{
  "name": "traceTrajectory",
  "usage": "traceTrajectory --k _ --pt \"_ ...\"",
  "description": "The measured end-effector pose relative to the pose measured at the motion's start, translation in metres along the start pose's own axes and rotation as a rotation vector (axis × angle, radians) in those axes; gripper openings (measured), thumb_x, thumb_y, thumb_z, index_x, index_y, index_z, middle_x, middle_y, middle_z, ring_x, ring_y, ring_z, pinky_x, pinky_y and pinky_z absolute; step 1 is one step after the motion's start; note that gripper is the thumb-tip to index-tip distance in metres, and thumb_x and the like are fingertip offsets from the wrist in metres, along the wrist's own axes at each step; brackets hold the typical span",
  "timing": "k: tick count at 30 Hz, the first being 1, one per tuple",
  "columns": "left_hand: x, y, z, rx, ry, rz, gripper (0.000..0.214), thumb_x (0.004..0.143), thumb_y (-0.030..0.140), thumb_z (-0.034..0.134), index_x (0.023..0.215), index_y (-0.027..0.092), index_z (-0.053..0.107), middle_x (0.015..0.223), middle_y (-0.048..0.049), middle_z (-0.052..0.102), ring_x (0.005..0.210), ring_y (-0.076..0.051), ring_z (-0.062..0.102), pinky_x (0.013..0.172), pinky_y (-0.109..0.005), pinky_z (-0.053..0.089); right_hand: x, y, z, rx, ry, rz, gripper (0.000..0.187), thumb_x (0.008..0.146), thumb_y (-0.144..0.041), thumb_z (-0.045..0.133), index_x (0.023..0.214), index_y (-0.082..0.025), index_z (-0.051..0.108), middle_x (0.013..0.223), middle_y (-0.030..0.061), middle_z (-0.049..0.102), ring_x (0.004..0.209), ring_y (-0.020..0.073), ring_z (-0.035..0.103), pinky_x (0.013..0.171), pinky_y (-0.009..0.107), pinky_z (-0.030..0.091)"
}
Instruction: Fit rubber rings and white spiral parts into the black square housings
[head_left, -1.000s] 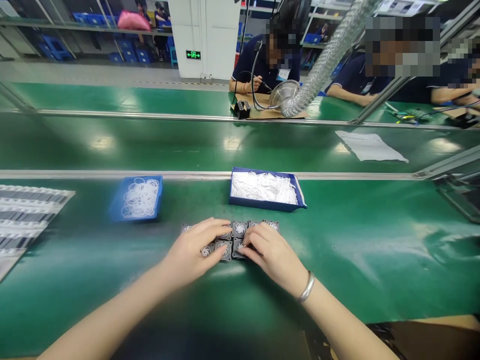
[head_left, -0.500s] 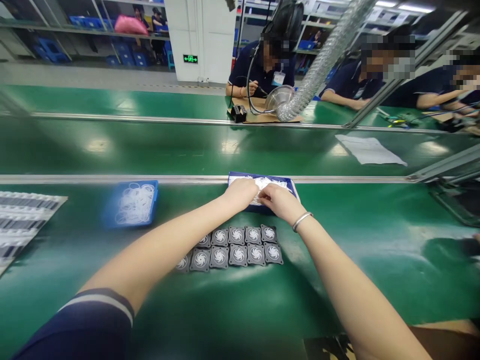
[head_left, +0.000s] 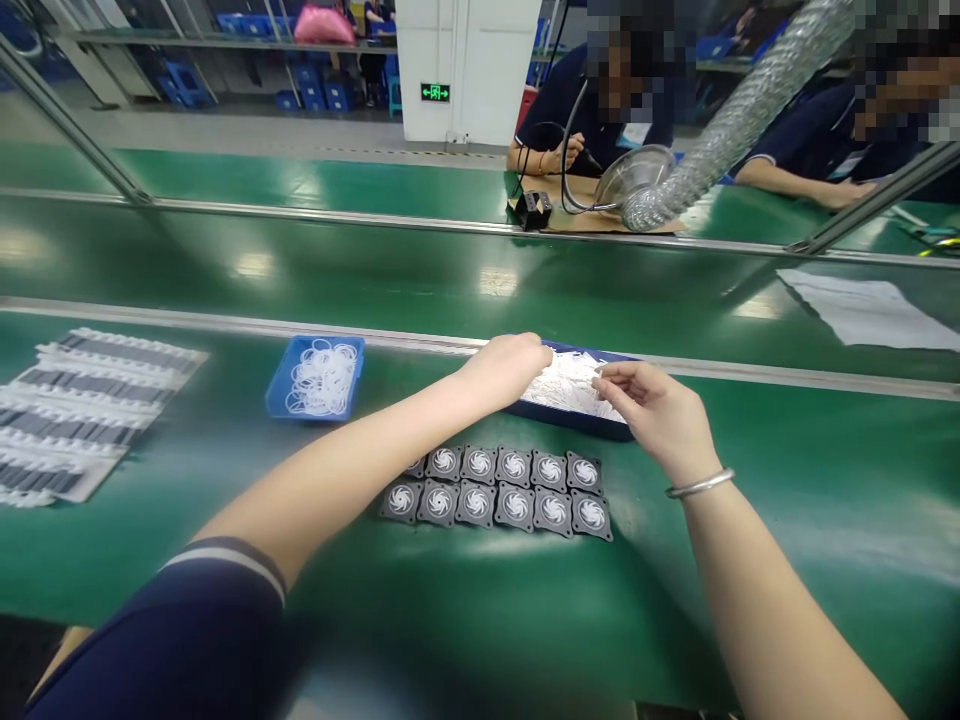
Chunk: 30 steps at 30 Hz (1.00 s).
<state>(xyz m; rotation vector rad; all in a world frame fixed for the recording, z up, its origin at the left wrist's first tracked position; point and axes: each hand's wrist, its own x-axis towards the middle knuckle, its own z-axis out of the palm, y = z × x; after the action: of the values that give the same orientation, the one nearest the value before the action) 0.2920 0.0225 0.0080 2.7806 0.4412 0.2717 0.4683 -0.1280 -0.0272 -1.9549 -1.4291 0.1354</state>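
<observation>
A dark blue box (head_left: 577,421) full of small white strips (head_left: 571,382) stands by the rail of the green bench. At its left end my left hand (head_left: 510,368) reaches over the rim, fingers bent down and mostly hidden behind the hand. Over the right side of the box is my right hand (head_left: 660,410), with a metal bangle on the wrist. Its thumb and fingertips are pinched together at the strips; what lies between them is too small to make out. Just in front, two rows of square dark grey parts (head_left: 514,507) with white swirl patterns lie flat, partly covered by my left forearm.
A blue tray (head_left: 277,393) of white rings (head_left: 324,375) stands on the left, beside a sheet of grey and white strips (head_left: 97,400). Beyond the rail lie a white cloth (head_left: 870,305) and a foil duct (head_left: 750,130). Co-workers sit across the bench.
My right hand has moved right, away from my left hand, uncovering more of the white strips. The view has swung left, so the bench things appear farther right.
</observation>
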Motion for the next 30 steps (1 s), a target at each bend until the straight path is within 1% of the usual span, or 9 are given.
traceTrajectory --k 5,8,12,13,15,18,23,26,30 --pt "-0.067 -0.016 -0.024 -0.167 0.107 -0.098 0.018 0.094 0.013 0.046 0.091 0.013 0.064 0.088 -0.0072 0.069 0.084 -0.018 0.066 0.076 -0.03 0.05 -0.004 -0.012 -0.003 -0.023 0.1 0.048 0.022 0.085 -0.042 0.062 0.087 -0.02 0.066 0.084 0.0054 0.071 0.073 0.0193 0.067 0.071 0.033 0.053" --pt "-0.118 -0.022 -0.029 -0.56 0.212 -0.196 0.014 0.093 0.027 0.057 0.088 0.015 0.063 0.089 -0.0047 0.07 0.082 -0.015 0.067 0.076 -0.028 0.053 -0.019 -0.041 0.0 0.052 0.084 0.029 0.018 0.086 -0.04 0.064 0.086 -0.022 0.065 0.084 0.0032 0.071 0.073 0.0184 0.066 0.071 0.032 0.052" --pt "-0.176 -0.019 -0.024 -0.905 0.346 -0.323 0.013 0.083 0.025 0.071 0.08 0.015 0.064 0.099 -0.0063 0.067 0.091 -0.016 0.066 0.083 -0.029 0.054 -0.056 -0.1 0.021 0.319 -0.215 -0.106 0.011 0.09 -0.034 0.063 0.095 -0.026 0.066 0.089 -0.0002 0.071 0.079 0.0157 0.067 0.073 0.028 0.053" --pt "-0.187 -0.016 -0.021 -0.957 0.349 -0.354 0.011 0.082 0.023 0.071 0.088 0.015 0.065 0.097 -0.0053 0.067 0.087 -0.015 0.067 0.082 -0.029 0.055 -0.064 -0.112 0.029 0.339 -0.284 -0.153 0.009 0.091 -0.032 0.062 0.097 -0.026 0.066 0.09 -0.0006 0.072 0.079 0.0152 0.067 0.073 0.027 0.053" --pt "-0.204 -0.012 -0.015 -1.02 0.348 -0.399 0.031 0.084 0.02 0.069 0.114 0.019 0.06 0.095 -0.0032 0.067 0.081 -0.014 0.068 0.079 -0.029 0.057 -0.078 -0.131 0.046 0.36 -0.346 -0.231 0.009 0.093 -0.027 0.06 0.1 -0.026 0.066 0.091 -0.0007 0.072 0.08 0.0144 0.067 0.074 0.026 0.052" --pt "-0.221 -0.007 -0.005 -0.956 0.337 -0.388 0.043 0.088 0.02 0.065 0.13 0.023 0.053 0.099 -0.0029 0.069 0.083 -0.014 0.072 0.082 -0.028 0.057 -0.086 -0.141 0.065 0.361 -0.353 -0.292 0.009 0.094 -0.022 0.058 0.099 -0.025 0.064 0.09 -0.0007 0.071 0.081 0.0137 0.066 0.076 0.026 0.051" --pt "-0.236 -0.007 0.012 -0.732 0.425 -0.338 0.018 0.089 0.021 0.066 0.107 0.019 0.066 0.098 -0.0031 0.073 0.084 -0.015 0.073 0.08 -0.024 0.059 -0.086 -0.141 0.072 0.331 -0.341 -0.313 0.009 0.094 -0.02 0.058 0.1 -0.024 0.063 0.085 -0.0007 0.067 0.079 0.0133 0.063 0.075 0.027 0.048" --pt "-0.24 -0.009 0.02 -0.602 0.492 -0.283 0.013 0.088 0.021 0.067 0.101 0.02 0.068 0.094 -0.0012 0.074 0.081 -0.013 0.072 0.076 -0.022 0.059 -0.086 -0.143 0.071 0.322 -0.346 -0.334 0.008 0.094 -0.02 0.057 0.099 -0.023 0.063 0.085 -0.0003 0.067 0.079 0.0135 0.062 0.074 0.027 0.048" --pt "-0.241 -0.011 0.025 -0.445 0.475 -0.189 0.012 0.089 0.018 0.066 0.101 0.02 0.066 0.092 -0.0003 0.074 0.081 -0.013 0.071 0.074 -0.023 0.057 -0.086 -0.145 0.071 0.298 -0.341 -0.351 0.007 0.094 -0.019 0.058 0.098 -0.023 0.062 0.085 0.0004 0.066 0.08 0.0141 0.061 0.075 0.028 0.048"
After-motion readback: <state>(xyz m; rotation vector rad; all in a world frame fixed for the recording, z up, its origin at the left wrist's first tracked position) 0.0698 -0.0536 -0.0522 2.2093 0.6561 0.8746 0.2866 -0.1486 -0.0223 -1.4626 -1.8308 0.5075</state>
